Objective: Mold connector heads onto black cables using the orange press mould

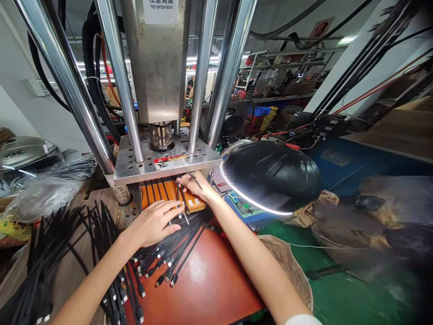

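Thin black cables point(182, 234) beside a grooved orange block point(197, 208), my left fingers point(169, 206) spread, whether my right fingers point(185, 180) grip I cannot tell

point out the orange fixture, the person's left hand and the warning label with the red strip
Orange fixture point(172, 192): head view, on its top face
Left hand point(152, 224): head view, on the back of it
Warning label point(171, 163): head view, on its printed front

Showed orange on the fixture point(172, 192), crossed by black stripes; black, white-tipped, on the left cables point(103, 234); reddish brown on the near surface point(199, 275); black, white-rimmed, on the right lamp point(270, 174).
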